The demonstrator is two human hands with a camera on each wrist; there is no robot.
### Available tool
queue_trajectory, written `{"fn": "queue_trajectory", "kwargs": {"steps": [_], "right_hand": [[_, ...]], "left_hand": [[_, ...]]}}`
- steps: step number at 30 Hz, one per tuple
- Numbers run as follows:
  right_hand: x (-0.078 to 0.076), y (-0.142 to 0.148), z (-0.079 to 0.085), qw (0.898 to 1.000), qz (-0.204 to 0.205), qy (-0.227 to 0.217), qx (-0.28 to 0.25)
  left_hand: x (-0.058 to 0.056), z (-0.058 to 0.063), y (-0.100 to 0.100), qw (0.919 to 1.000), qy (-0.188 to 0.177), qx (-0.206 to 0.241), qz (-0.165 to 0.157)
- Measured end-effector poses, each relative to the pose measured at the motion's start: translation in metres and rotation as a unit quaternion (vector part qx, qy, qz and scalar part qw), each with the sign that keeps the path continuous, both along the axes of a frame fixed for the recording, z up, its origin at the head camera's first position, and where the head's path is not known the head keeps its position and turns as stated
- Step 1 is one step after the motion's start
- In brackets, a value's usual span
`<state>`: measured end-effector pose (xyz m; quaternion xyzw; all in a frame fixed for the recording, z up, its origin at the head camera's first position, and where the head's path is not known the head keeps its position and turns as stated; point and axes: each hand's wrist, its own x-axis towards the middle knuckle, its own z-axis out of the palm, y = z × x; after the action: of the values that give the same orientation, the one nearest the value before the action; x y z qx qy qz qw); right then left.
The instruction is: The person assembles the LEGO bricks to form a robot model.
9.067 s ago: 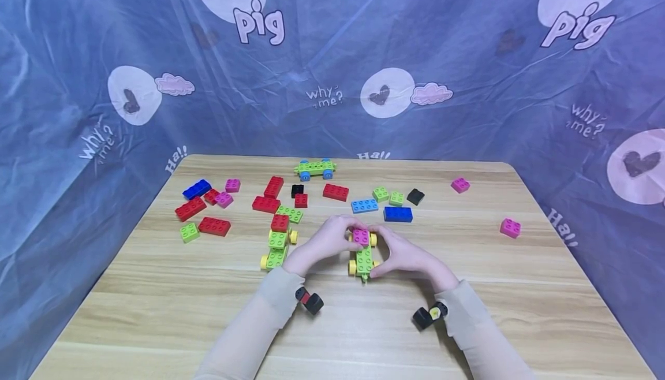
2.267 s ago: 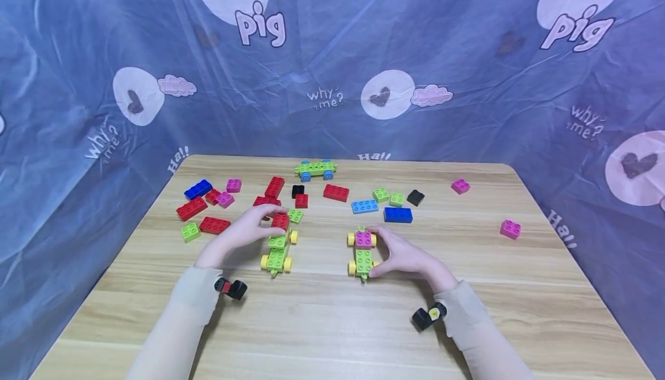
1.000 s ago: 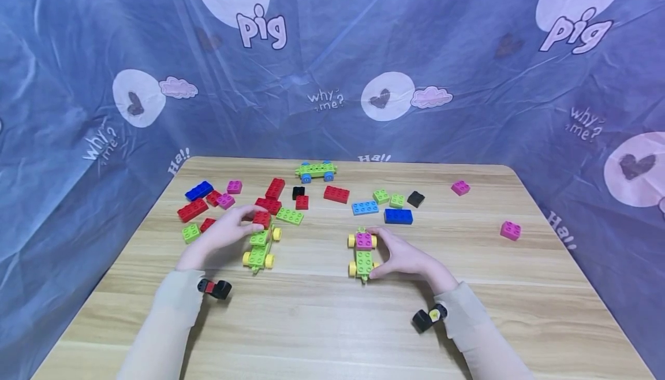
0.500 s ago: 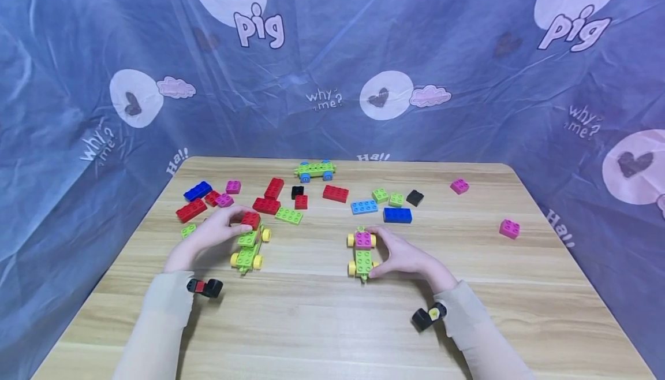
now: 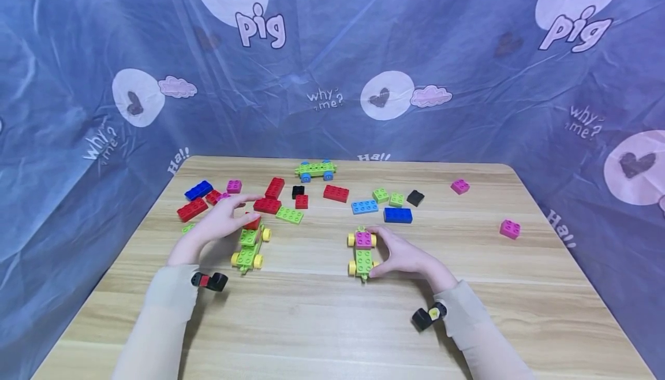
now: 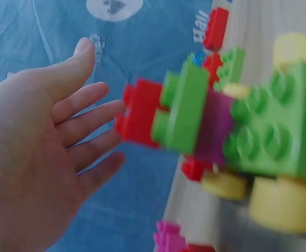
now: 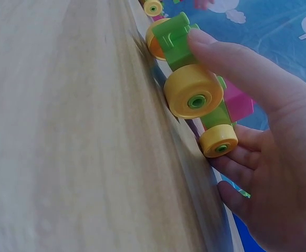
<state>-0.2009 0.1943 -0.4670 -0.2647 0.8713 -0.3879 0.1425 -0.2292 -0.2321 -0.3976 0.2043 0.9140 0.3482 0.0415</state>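
My left hand [image 5: 213, 225] hovers just left of and above a green toy car base [image 5: 246, 256] with yellow wheels. Its fingers are spread and hold nothing in the left wrist view. Stacked on that car's far end are a purple brick [image 6: 214, 126], a green brick [image 6: 187, 107] and a red brick [image 6: 142, 113] on top. With thumb and fingers at opposite ends, my right hand [image 5: 407, 253] holds a second green toy car [image 5: 364, 261], also yellow-wheeled, on the table. A pink brick [image 5: 363, 239] sits on its far half.
At the back stands a green car base with blue wheels [image 5: 316, 169]. Loose red bricks [image 5: 267, 205], a flat green brick [image 5: 290, 215], a light blue brick [image 5: 365, 207] and a dark blue brick [image 5: 398, 215] lie beyond the cars. Pink bricks [image 5: 510, 229] are at the right.
Earlier both hands were at the right car. My left hand then gripped the left car's stack, slid it left, and has now let go and lifted slightly. My right hand stays put.
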Motion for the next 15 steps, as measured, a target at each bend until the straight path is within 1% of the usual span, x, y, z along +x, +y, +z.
{"fn": "queue_trajectory", "kwargs": {"steps": [5,8,13,15], "right_hand": [[0.000,0.001,0.000,1.000,0.001,0.000,0.000],[0.000,0.001,0.000,1.000,0.000,0.000,0.000],[0.000,0.001,-0.001,1.000,0.003,0.003,0.000],[0.000,0.001,-0.001,1.000,0.004,0.004,0.000]], "left_hand": [[-0.002,0.010,0.019,0.9999,0.014,0.006,0.005],[-0.005,0.012,0.031,0.9998,0.016,0.012,-0.007],[-0.009,0.010,0.048,0.9993,0.027,0.006,-0.024],[-0.011,0.008,0.054,0.9992,0.033,-0.001,-0.023]]}}
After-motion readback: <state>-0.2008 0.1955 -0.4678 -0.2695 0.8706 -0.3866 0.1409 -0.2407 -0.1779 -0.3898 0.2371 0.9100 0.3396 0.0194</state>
